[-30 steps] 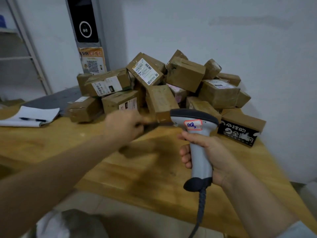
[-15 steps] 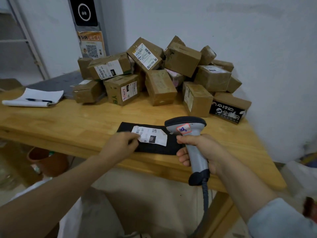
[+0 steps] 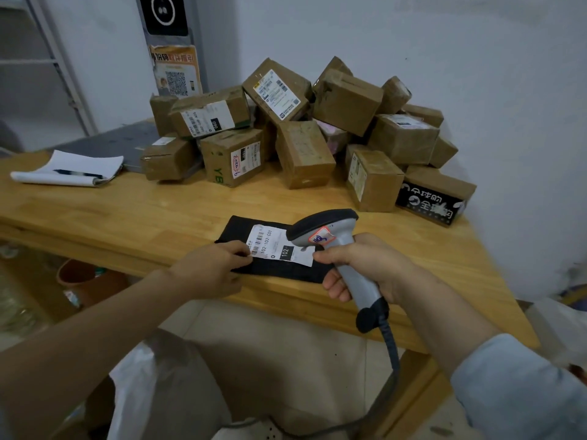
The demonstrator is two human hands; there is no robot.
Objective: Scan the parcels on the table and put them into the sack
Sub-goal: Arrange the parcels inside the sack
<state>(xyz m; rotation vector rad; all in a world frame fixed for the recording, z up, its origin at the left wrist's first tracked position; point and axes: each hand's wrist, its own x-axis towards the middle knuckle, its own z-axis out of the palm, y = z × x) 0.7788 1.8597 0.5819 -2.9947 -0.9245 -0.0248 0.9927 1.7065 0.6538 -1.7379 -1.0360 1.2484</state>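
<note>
A flat black parcel (image 3: 279,268) with a white barcode label (image 3: 273,244) lies near the front edge of the wooden table (image 3: 158,217). My left hand (image 3: 211,269) pinches the parcel's left edge beside the label. My right hand (image 3: 362,265) grips a grey handheld scanner (image 3: 330,236), whose head hangs just over the label's right end. A heap of several brown cardboard parcels (image 3: 305,131) fills the table's far right. A white sack (image 3: 139,385) stands open on the floor below the table edge.
A notepad with a pen (image 3: 70,169) lies at the table's left, next to a grey flat device (image 3: 117,144). The scanner cable (image 3: 390,360) hangs down toward the floor. A brown pot (image 3: 82,277) sits under the table. The wall stands close on the right.
The black parcel came from the heap to the front edge a second ago. Since half a second ago, the scanner head has shifted left over the label; my left hand stays on the parcel.
</note>
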